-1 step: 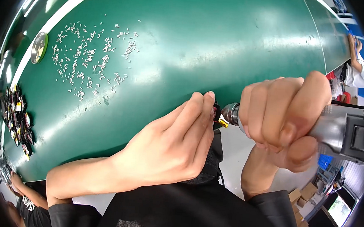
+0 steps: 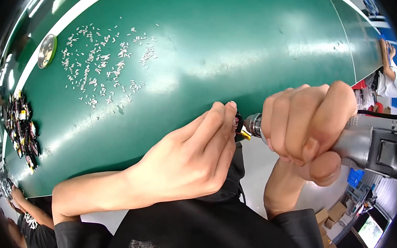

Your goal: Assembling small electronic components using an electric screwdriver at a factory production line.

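Observation:
My right hand (image 2: 306, 127) is closed around the front of a grey power drill (image 2: 356, 143), its thumb folded across the body. The metal chuck (image 2: 253, 124) sticks out beyond my fingers and points left. Facing it, a small black part (image 2: 238, 122) with a yellow piece (image 2: 245, 135) below it shows at the fingertips of my left hand (image 2: 189, 158). The fingers of that hand are pressed together on the black part and hide most of it. The chuck's tip is right beside the part; whether they touch I cannot tell.
Many tiny white pieces (image 2: 104, 62) lie scattered over the green table (image 2: 223, 29). At the left edge are a pile of small black parts (image 2: 21, 130) and a round green-rimmed dish (image 2: 47, 51). Other people sit at far left (image 2: 37, 223) and far right (image 2: 392, 82). Cardboard boxes (image 2: 335, 212) stand lower right.
The view has shifted slightly, so the table things appear a little further right. Both hands keep their hold, with the drill and the black part still facing each other.

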Available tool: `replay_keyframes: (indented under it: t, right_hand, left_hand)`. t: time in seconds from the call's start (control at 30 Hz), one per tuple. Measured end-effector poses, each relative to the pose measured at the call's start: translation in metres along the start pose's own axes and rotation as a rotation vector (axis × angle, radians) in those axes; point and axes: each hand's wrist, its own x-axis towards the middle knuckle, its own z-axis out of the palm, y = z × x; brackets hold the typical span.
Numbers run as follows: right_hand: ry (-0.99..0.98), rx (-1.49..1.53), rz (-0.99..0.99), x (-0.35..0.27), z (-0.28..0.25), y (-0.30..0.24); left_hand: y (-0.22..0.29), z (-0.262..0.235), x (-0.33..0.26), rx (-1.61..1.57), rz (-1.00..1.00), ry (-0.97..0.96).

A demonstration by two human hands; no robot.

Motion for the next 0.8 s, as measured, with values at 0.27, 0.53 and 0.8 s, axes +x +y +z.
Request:
replay_keyframes:
  t: [0.27, 0.53, 0.8]
  right_hand:
    - [-0.723, 0.643, -0.146, 0.047, -0.016, 0.018]
    - [-0.183, 0.991, -0.207, 0.0, -0.012, 0.008]
    - [0.331, 0.918, -0.028, -0.014, 0.022, 0.062]
  left_hand:
    - [0.004, -0.012, -0.025, -0.164, -0.031, 0.033]
    - [-0.051, -0.103, -0.168, 0.264, -0.949, 0.307]
    - [-0.074, -0.111, -0.247, 0.7, -1.242, 0.184]
